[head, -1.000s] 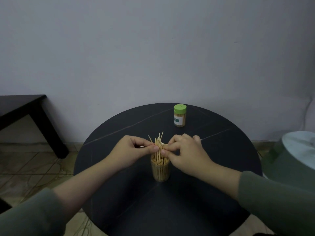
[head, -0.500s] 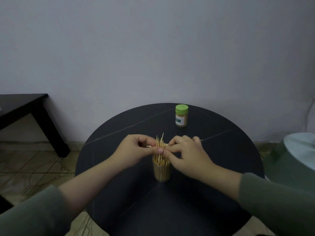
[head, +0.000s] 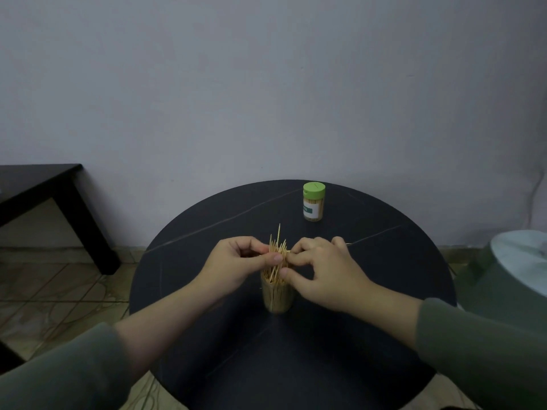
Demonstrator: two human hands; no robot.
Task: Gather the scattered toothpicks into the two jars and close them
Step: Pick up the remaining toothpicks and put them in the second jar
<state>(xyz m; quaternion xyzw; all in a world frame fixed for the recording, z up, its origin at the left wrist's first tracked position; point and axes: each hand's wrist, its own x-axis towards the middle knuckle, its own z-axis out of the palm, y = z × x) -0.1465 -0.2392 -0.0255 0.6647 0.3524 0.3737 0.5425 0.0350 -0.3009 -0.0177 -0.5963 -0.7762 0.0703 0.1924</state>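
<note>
An open clear jar (head: 277, 298) stands upright in the middle of the round black table (head: 384, 261), packed with toothpicks (head: 277, 247) that stick up unevenly above its rim. My left hand (head: 236, 261) pinches the bundle from the left with thumb and fingers. From the right, my right hand (head: 322, 270) pinches the same bundle, its thumb near the jar's rim. A second jar (head: 313, 205) with a green lid and a label stands shut at the far side of the table. One loose toothpick (head: 349, 243) lies behind my right hand.
A dark low table (head: 44, 196) stands at the left against the wall. A green round stool or bin (head: 509, 276) sits close to the round table's right edge. Tiled floor shows at the left.
Both hands stayed at the jar and squeezed the bundle tighter. The spread toothpick tips have drawn together, with one tip standing higher than the rest.
</note>
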